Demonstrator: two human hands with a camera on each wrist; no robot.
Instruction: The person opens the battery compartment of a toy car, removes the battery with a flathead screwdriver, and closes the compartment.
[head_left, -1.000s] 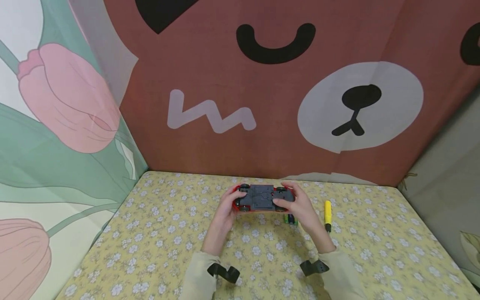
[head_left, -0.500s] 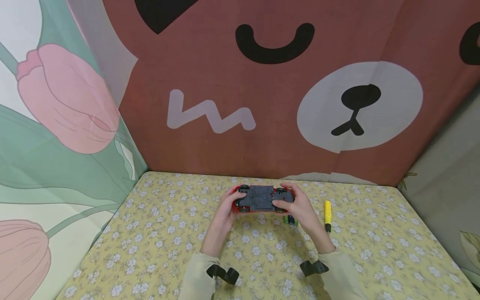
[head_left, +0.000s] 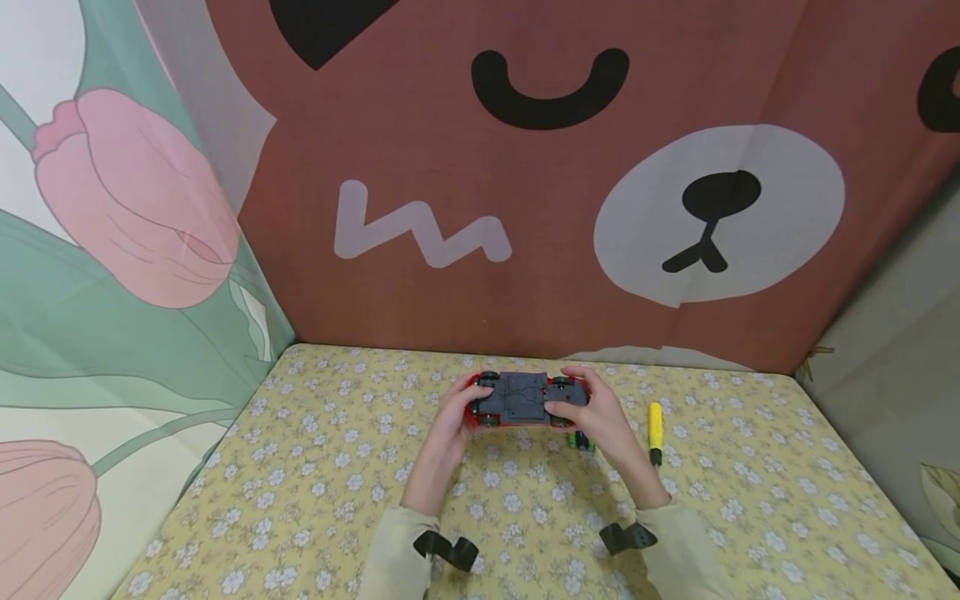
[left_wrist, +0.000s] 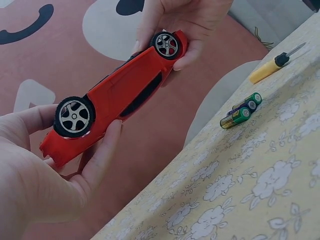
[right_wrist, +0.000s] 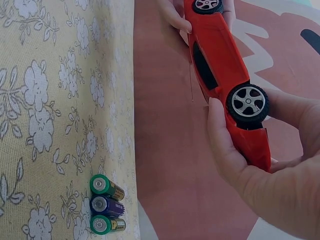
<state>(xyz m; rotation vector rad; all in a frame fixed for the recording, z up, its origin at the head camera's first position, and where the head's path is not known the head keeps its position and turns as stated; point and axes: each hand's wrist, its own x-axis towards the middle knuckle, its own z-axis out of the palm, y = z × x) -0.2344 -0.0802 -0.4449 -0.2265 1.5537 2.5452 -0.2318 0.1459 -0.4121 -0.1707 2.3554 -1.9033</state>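
A red toy car [head_left: 525, 397] is held upside down above the table, its dark grey underside facing up. My left hand [head_left: 450, 417] grips one end, thumb on the underside near a wheel. At the other end my right hand [head_left: 606, 417] holds it the same way. The left wrist view shows the red side of the toy car [left_wrist: 120, 90] with its silver-spoked black wheels, the left hand [left_wrist: 45, 180] around the nearer end. From the right wrist, the right hand [right_wrist: 270, 185] has its fingers curled round the near end of the toy car [right_wrist: 220, 55].
Three batteries [right_wrist: 107, 205], two green and one blue, lie side by side on the table beneath the car. A screwdriver [head_left: 656, 429] with a yellow handle lies to their right. The table [head_left: 300, 500] wears a yellow flowered cloth, and a bear-print curtain [head_left: 420, 308] hangs behind it.
Both hands keep the same grip on the toy car. It has tipped very slightly, showing a touch more red along its near edge.
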